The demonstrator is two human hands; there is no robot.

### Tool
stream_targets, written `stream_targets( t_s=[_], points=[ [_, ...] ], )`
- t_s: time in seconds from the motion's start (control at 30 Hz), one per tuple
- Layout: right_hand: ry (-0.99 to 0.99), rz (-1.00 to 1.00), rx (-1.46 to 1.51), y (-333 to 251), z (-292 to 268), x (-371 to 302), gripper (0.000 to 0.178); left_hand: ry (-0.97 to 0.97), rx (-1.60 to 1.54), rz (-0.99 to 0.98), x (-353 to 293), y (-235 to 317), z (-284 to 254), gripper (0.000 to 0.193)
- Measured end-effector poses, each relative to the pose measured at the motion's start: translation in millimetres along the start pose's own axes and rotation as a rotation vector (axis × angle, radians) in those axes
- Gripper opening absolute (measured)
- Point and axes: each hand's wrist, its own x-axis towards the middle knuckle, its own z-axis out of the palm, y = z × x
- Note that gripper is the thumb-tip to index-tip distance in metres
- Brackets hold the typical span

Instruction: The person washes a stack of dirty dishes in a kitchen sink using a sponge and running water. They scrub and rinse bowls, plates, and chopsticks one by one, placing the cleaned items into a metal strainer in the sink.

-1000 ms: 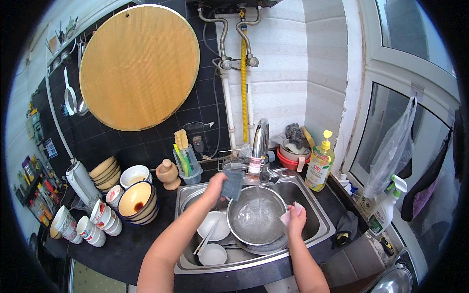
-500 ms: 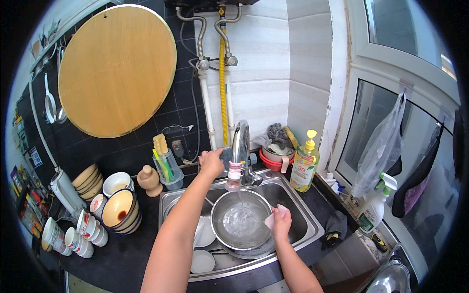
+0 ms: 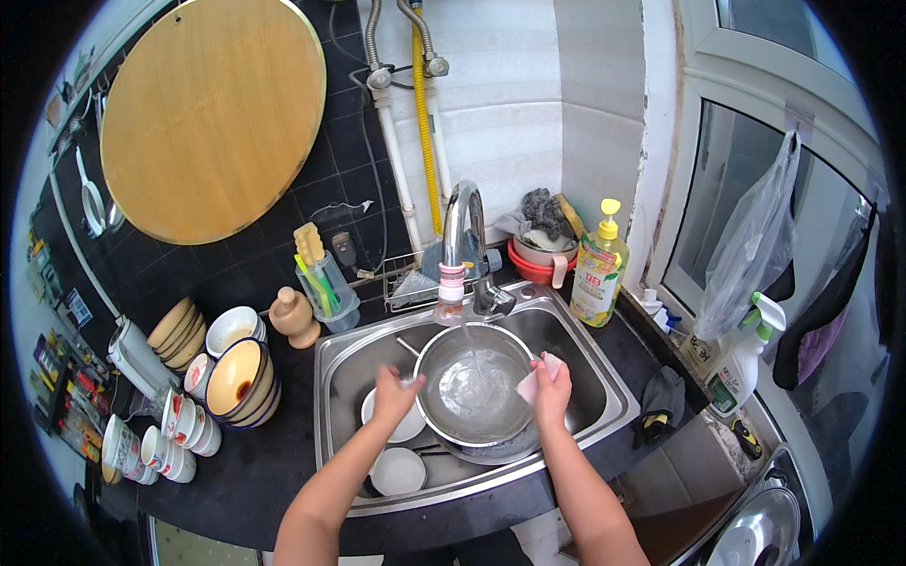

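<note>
A steel pan (image 3: 477, 387) sits in the steel sink (image 3: 585, 354) under the tap (image 3: 460, 241), and a thin stream of water runs into it. My left hand (image 3: 394, 394) rests at the pan's left rim, above a white bowl (image 3: 408, 426). My right hand (image 3: 550, 391) is at the pan's right rim, its fingers closed on a pink cloth (image 3: 531, 379). A second white bowl (image 3: 397, 471) lies at the sink's front left.
Stacked bowls (image 3: 242, 377) and cups (image 3: 156, 443) stand on the dark counter at the left. A utensil holder (image 3: 324, 283) and a wooden jar (image 3: 292, 318) are behind the sink. A yellow soap bottle (image 3: 597, 269), a spray bottle (image 3: 746, 358) and a hanging plastic bag (image 3: 755, 245) are on the right.
My left hand came down from the tap to the pan's left rim. Water keeps running. The view has shifted slightly.
</note>
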Motion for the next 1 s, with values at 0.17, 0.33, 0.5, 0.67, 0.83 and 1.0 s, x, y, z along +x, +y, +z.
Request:
stream_targets(
  t_s=[0.17, 0.33, 0.5, 0.67, 0.83, 1.0],
  points=[
    [0.024, 0.022, 0.079, 3, -6, 7, 0.023, -0.766, -0.437, -0.803, -16, -16, 38, 0.04],
    [0.029, 0.02, 0.063, 10, -9, 11, 0.023, -0.679, -0.527, -0.749, -18, -5, 45, 0.031],
    [0.029, -0.001, 0.038, 13, -9, 12, 0.022, -0.577, -0.454, -0.587, -11, 23, 30, 0.032],
    [0.012, -0.001, 0.074, 19, -6, 12, 0.022, -0.473, -0.213, -0.248, -3, -3, 48, 0.038],
    [0.016, -0.011, 0.018, 19, -8, 13, 0.022, -0.321, 0.045, 0.103, -11, 41, 28, 0.05],
    [0.029, -0.033, -0.009, 26, -9, 15, 0.022, -0.29, 0.146, 0.166, -33, 97, -11, 0.055]
  ],
)
